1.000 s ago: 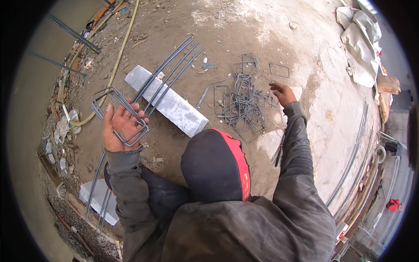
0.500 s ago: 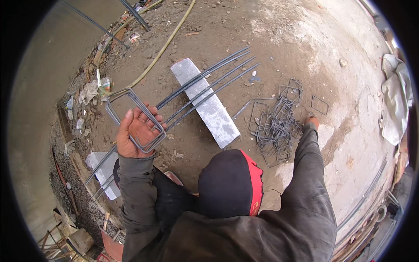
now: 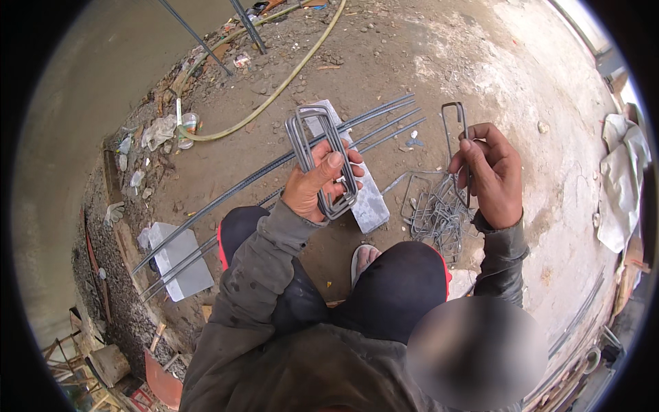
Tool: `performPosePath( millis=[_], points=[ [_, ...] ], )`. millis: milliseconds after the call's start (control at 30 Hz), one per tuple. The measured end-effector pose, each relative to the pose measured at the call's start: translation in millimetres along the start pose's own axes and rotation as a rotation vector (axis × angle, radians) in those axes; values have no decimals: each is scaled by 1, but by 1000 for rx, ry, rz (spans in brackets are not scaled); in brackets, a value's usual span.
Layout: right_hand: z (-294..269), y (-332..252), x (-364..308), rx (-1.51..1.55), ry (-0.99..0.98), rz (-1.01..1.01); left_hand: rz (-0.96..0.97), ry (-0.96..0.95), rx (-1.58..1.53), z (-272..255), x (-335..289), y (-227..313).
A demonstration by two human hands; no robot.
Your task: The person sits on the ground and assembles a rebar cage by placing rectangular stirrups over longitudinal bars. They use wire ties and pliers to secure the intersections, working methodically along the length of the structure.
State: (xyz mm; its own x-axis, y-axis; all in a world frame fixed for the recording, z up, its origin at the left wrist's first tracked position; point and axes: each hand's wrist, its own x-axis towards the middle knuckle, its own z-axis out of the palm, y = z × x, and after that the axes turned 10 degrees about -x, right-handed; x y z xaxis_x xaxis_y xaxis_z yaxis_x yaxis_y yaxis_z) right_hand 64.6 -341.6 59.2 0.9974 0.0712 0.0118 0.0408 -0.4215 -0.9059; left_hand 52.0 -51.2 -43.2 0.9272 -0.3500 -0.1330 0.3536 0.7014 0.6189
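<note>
My left hand [image 3: 309, 189] is closed around a bundle of rectangular steel stirrups [image 3: 301, 143], its thumb lying across them. The bundle is held upright above long ribbed rebars [image 3: 257, 180]. To the right, my raised right hand [image 3: 500, 178] pinches a single stirrup [image 3: 465, 122] between thumb and fingers, apart from the bundle. Below and left of that hand, a tangled pile of stirrups [image 3: 436, 216] lies on the ground. The rebars rest across a pale block [image 3: 371, 202] in front of me and a second pale block [image 3: 184, 271] at the left.
A yellowish hose [image 3: 292, 81] curves over the dirt at the far left. Upright rebars [image 3: 248, 27] stand near the ground's edge, beside rubble and litter. A whitish sheet [image 3: 614, 185] lies at the right. A blurred round shape covers part of the lower right.
My right hand has come up from beside the pile and now holds one stirrup. My left hand has moved right with its bundle, over the rebars. My knees now show.
</note>
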Motion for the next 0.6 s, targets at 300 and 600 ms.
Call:
performPosePath(
  millis=[300,600],
  points=[
    [82,-88,16,156,-29,-172,100,-71,-175,1,-39,37],
    [96,-109,-15,-82,-53,-439,95,-85,-217,-15,-67,60]
  ],
)
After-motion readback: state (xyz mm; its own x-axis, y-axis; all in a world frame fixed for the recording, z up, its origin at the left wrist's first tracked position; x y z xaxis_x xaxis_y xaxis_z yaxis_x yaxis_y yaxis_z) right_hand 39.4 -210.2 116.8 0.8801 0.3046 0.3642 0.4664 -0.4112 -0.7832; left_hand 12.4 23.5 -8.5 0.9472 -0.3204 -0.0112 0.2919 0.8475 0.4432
